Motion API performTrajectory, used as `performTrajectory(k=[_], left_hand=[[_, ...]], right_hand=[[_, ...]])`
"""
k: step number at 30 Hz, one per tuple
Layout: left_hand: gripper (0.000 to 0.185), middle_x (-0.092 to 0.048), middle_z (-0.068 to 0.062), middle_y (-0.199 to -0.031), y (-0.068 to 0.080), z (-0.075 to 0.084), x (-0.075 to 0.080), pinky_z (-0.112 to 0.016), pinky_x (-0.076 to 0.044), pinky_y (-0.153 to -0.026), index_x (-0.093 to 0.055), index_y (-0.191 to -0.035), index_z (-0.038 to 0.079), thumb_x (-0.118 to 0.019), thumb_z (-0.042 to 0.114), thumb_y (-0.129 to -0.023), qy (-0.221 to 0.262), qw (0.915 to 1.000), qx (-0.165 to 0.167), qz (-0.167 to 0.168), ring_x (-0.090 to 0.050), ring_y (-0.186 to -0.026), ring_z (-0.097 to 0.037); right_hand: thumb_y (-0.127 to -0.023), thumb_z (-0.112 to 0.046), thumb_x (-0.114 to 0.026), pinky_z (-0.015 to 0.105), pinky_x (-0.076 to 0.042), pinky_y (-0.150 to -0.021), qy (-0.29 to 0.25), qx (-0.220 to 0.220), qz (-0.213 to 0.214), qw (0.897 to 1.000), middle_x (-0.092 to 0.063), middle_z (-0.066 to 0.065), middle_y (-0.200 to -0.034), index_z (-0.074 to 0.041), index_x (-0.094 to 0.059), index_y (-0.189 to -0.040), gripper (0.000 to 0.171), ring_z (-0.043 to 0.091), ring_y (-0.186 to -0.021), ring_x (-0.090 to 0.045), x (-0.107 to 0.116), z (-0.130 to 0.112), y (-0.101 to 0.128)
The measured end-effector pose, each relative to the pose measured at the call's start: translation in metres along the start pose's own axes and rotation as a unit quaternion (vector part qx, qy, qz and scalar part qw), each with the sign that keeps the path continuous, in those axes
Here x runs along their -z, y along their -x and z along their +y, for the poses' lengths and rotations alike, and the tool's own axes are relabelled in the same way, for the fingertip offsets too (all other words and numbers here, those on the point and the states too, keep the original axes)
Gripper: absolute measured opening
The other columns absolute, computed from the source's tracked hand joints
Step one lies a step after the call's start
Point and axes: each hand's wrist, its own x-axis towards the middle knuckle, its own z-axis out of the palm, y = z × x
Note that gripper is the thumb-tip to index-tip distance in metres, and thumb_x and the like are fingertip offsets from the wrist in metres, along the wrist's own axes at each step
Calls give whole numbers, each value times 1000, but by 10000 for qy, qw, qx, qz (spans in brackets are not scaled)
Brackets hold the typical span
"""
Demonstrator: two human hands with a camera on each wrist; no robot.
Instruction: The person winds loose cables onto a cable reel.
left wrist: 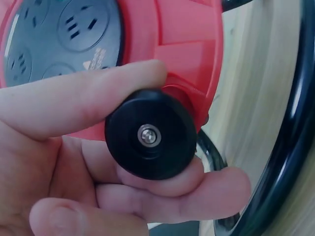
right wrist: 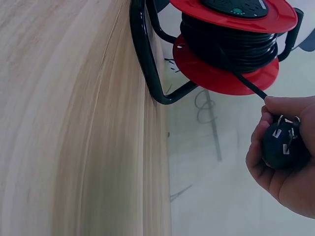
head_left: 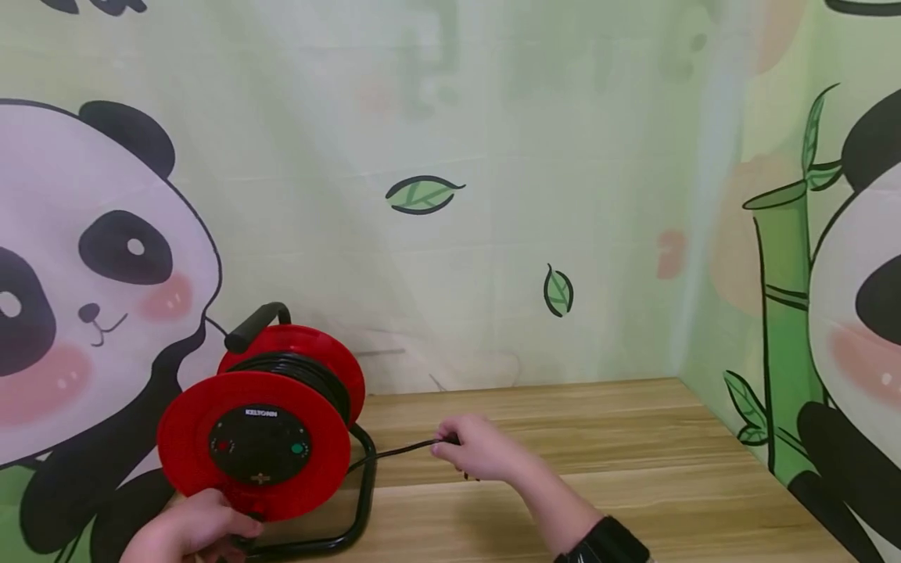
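A red cable reel (head_left: pixel 186 453) with black cord wound on its drum stands on the left of the table. My left hand (head_left: pixel 186 525) is at the lower front of its disc. In the left wrist view those fingers (left wrist: pixel 115 93) curl around a round black crank knob (left wrist: pixel 170 152) with a screw in its middle. My right hand (head_left: pixel 482 450) is off to the reel's right and holds the cord's end. A black plug (right wrist: pixel 275 152) with metal prongs lies in its palm, in the right wrist view. From there the cord (head_left: pixel 401 450) runs fairly straight to the drum.
The reel sits in a black tubular stand (head_left: pixel 366 500) with a carrying handle (head_left: pixel 256 324) on top. Sockets (left wrist: pixel 81 24) show on its dark face panel. The wooden table (head_left: pixel 598 438) meets a panda-printed cloth (head_left: pixel 493 234) behind and at the right.
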Motion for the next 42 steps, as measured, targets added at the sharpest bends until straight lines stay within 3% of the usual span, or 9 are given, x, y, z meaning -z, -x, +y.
performTrajectory(k=[7, 12, 21, 31, 36, 39, 42], left_hand=[[24, -71, -10, -89, 2, -11, 17, -30, -47, -63, -71, -109, 0, -63, 18, -95, 284, 9995, 41, 121, -61, -67, -24], [28, -70, -12, -92, 10, -20, 27, -28, -44, -63, -68, -116, -3, -59, 16, -98, 582, 9982, -48, 154, -55, -63, -21], [34, -73, -12, -81, 23, -22, 39, -25, -39, -56, -73, -103, -2, -52, 25, -102, 370, 9929, 338, 1083, -49, -55, -17], [50, -70, -5, -77, 37, -14, 52, -27, -40, -53, -71, -100, 2, -43, 43, -106, 1007, 9798, 276, 1707, -51, -57, -19], [65, -64, -4, -67, 44, -2, 53, -30, -41, -51, -74, -83, 7, -36, 55, -105, 1232, 9673, 249, 2203, -51, -55, -21], [65, -62, -5, -63, 47, 9, 49, -33, -41, -49, -73, -81, 8, -36, 56, -104, 1487, 9520, 223, 2667, -50, -52, -22], [63, -64, -4, -67, 48, 22, 43, -34, -41, -50, -73, -89, 7, -40, 59, -102, 1814, 9328, 232, 3105, -49, -55, -22]], right_hand=[[-96, -12, -67, 25, -46, -45, -80, 38, -129, 9999, -58, -4, -65, -9, -68, -93, 4, 8, -48, -53, -3, -9, -9], [-93, -11, -71, 25, -50, -57, 134, 206, -62, 9997, -66, -7, -71, -9, -72, -97, 5, 7, -56, -59, -8, -13, -19], [-90, -15, -78, 25, -51, -76, 523, 233, -117, 9983, -71, -11, -85, -15, -73, -96, 7, 2, -78, -63, -22, -21, -37], [-87, -9, -78, 21, -51, -65, 2, 283, -411, 9988, -68, -10, -76, -7, -75, -92, 7, 2, -69, -63, -48, -28, -57], [-86, -7, -80, 17, -49, -64, 42, 468, -388, 9981, -68, -10, -73, -6, -74, -89, 6, 0, -66, -60, -71, -29, -69], [-86, -8, -80, 17, -48, -61, 205, 584, -370, 9974, -65, -11, -70, -8, -74, -87, 6, 0, -63, -57, -83, -30, -75], [-87, -7, -79, 18, -48, -61, 91, 534, -397, 9977, -65, -11, -70, -8, -75, -87, 4, 1, -63, -56, -93, -31, -79]])
